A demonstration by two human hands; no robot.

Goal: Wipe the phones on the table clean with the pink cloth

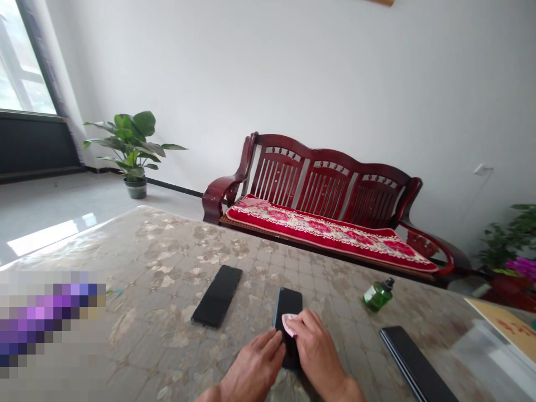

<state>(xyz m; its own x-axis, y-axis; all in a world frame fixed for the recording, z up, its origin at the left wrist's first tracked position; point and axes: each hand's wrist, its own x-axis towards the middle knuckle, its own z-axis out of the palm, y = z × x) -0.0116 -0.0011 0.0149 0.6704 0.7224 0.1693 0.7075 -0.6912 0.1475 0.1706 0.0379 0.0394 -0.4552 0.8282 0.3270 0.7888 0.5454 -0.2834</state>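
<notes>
A dark smartphone [290,301] lies face up on the table in front of me. My left hand [256,363] grips its left side, with the fingers close together at the lower edge. Pinched in the fingers of my right hand [317,347] is a small pale pink cloth [288,324], pressed on the phone's screen. Both hands cover part of the lower half of that phone. A second black smartphone [218,296] rests to the left, apart from my hands. On the right stands a green pump bottle [378,295] with a black top.
The patterned table cover [159,312] spreads under everything. A long black folded object [416,363] lies at front right, near a tan printed sheet [508,326]. Beyond the table are a red-brown wooden bench [322,181] and a potted plant [136,188]. The left corner is pixelated.
</notes>
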